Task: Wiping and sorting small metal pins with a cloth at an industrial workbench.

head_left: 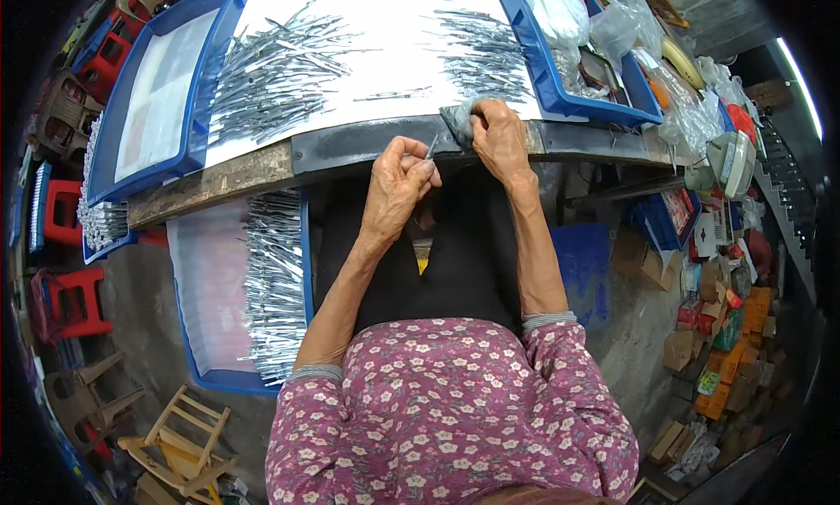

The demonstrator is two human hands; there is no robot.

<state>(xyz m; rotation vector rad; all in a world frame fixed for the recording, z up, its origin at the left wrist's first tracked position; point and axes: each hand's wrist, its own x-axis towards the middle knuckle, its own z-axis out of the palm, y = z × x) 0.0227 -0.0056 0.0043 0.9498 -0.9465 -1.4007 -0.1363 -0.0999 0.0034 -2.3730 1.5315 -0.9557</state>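
At the table's front edge, my left hand pinches a thin metal rod that points up and away from its fingertips. To its right, my right hand is closed on a crumpled grey cloth, which rests against the dark edge strip. Beyond the hands, a large heap of thin metal rods covers the left of the white tabletop. A second heap of rods lies on the right. Between the heaps, a few loose rods lie just beyond my hands.
A blue tray stands at the table's left end. At the right, a blue bin holds plastic bags. Below the table on the left, another blue tray holds many rods. Red stools and a wooden chair stand on the floor.
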